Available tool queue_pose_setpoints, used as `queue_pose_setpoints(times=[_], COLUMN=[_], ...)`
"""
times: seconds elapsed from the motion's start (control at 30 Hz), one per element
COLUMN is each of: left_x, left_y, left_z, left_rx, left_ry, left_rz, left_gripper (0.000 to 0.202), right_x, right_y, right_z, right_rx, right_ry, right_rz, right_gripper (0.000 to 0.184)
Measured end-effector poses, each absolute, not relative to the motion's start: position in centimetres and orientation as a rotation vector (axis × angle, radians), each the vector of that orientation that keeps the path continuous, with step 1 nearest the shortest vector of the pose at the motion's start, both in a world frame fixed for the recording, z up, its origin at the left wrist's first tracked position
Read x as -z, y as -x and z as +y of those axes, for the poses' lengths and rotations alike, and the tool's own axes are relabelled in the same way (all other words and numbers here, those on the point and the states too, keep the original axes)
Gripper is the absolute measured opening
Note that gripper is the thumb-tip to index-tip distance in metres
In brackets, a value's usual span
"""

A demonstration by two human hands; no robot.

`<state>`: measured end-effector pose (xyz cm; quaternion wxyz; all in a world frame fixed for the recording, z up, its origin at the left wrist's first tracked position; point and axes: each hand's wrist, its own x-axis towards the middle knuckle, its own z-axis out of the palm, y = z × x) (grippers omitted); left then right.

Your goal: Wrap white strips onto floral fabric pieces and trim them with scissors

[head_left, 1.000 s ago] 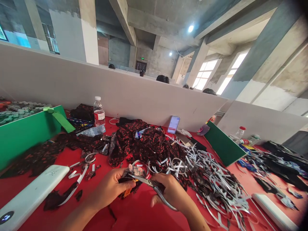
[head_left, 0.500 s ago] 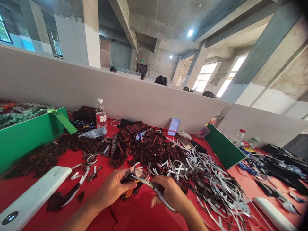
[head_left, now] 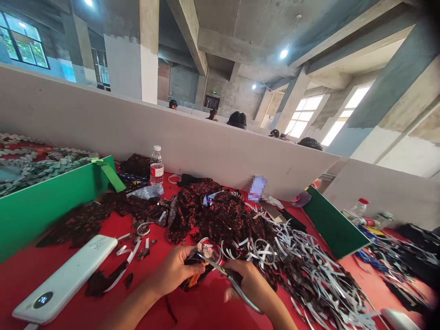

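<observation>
My left hand (head_left: 177, 271) is closed on a small piece of dark floral fabric (head_left: 207, 251), pinched between thumb and fingers. Orange-yellow threads (head_left: 195, 277) hang below the thumb, and a thin pale strip loops around the piece. In my right hand (head_left: 252, 282) are metal scissors (head_left: 243, 299), their blades pointing left against the fabric by my left fingertips. Whether the blades are apart is hard to make out. Just beyond both hands lies a heap of black-and-red floral fabric (head_left: 220, 215). A tangle of white strips (head_left: 309, 261) spreads to the right.
On the red table (head_left: 192, 307), a white power bank (head_left: 65, 279) lies at left. A water bottle (head_left: 157, 167) and a phone (head_left: 257, 188) stand near the white partition (head_left: 103, 119). Green dividers (head_left: 51, 201) flank both sides. Heads of several people show beyond the partition.
The camera view has turned slightly left, so the scene sits farther right and a bit lower. Both hands keep their grip on the fabric and scissors, with little other movement.
</observation>
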<state>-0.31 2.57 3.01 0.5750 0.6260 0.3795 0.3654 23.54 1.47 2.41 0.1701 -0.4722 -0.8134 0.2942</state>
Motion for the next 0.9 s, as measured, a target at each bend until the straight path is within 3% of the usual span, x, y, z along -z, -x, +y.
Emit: queue_pose_setpoints(times=[0.4,0.9], left_x=[-3.1,-4.4], left_y=[1.3,1.4], left_z=[3.6,2.8], left_rx=[-0.885,-0.860], left_ry=[-1.461,-1.541], left_rz=[0.925,0.917], left_gripper=[0.028,0.026], right_x=[-5.4,-4.6], right_y=[-22.3,-22.6], right_z=[2.9,2.3], right_rx=[-0.869,-0.731], right_ry=[1.332,1.235], right_rz=[-2.393,-2.391], right_gripper=[0.047,0.052])
